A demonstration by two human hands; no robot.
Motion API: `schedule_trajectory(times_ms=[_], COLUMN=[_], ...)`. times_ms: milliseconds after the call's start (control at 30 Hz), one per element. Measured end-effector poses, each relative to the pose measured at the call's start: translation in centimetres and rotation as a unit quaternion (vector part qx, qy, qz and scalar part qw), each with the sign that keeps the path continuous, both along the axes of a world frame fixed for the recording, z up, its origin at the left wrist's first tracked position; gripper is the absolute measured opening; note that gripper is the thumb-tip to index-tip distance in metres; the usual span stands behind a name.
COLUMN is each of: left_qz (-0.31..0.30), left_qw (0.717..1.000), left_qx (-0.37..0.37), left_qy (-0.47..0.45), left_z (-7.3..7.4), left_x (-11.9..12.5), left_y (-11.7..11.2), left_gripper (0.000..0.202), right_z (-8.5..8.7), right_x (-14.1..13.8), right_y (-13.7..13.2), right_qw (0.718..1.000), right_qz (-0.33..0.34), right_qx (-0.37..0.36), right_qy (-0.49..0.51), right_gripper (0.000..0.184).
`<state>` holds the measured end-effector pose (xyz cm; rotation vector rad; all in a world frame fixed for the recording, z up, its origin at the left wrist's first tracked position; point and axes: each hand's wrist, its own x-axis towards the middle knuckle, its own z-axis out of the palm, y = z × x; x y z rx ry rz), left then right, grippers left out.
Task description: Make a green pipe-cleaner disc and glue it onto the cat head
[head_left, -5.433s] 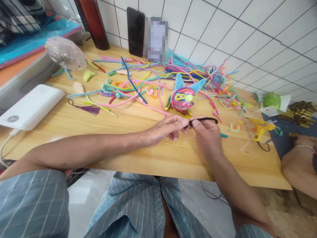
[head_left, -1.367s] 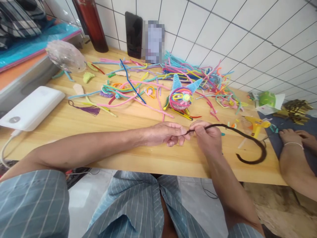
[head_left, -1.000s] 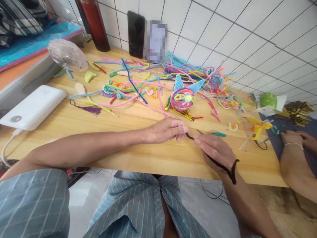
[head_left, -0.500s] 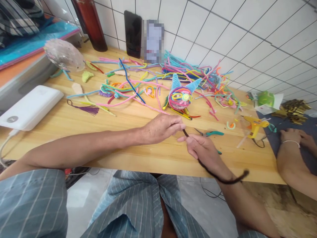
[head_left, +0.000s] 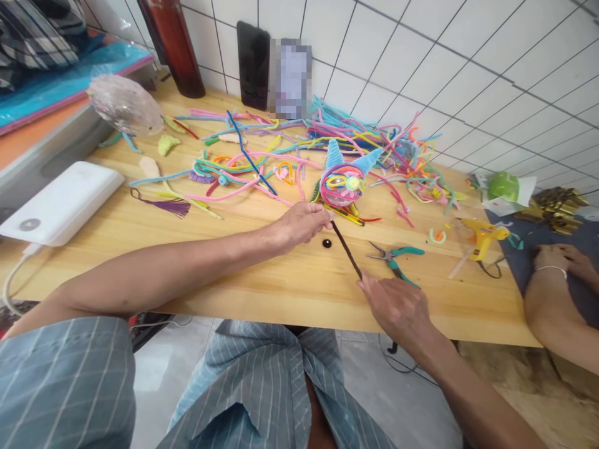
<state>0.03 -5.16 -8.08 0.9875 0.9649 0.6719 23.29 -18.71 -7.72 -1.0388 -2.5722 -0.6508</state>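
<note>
A dark brown pipe cleaner (head_left: 347,251) runs taut between both hands above the wooden table (head_left: 290,293). My left hand (head_left: 303,223) pinches its upper end, just below a colourful pipe-cleaner figure (head_left: 344,181) with two blue cones. My right hand (head_left: 397,305) is closed on its lower part near the table's front edge; the rest of it is hidden under that hand. A small black bead (head_left: 326,243) lies on the wood between the hands.
Green-handled pliers (head_left: 395,257) lie right of my hands, a yellow glue gun (head_left: 484,238) beyond. Loose coloured pipe cleaners (head_left: 281,149) cover the back. A white power bank (head_left: 58,202) sits left. Another person's hand (head_left: 559,259) rests at the right edge.
My hands have drawn apart, pulling the brown pipe cleaner straight; the left moved up toward the figure, the right down and back. The loose curling tail is out of sight. A black bead shows.
</note>
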Motion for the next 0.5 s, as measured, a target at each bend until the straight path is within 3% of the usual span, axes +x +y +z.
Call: schedule_trajectory(times_ms=[367,500], left_qz=[0.120,0.108], left_qw=[0.990,0.991], left_qx=[0.065,0.081], left_qy=[-0.028,-0.022], left_z=[-0.4,-0.8], left_x=[-0.4,-0.3], left_y=[1.6,0.8], left_gripper=[0.042,0.039], right_z=[-1.4,-1.9], right_x=[3.3,5.4], right_y=[-5.0,-6.2], right_qw=[0.992,0.992], right_qz=[-0.027,-0.040], right_qx=[-0.108,-0.105], right_qy=[0.064,0.055], right_gripper=[0.011,0.014])
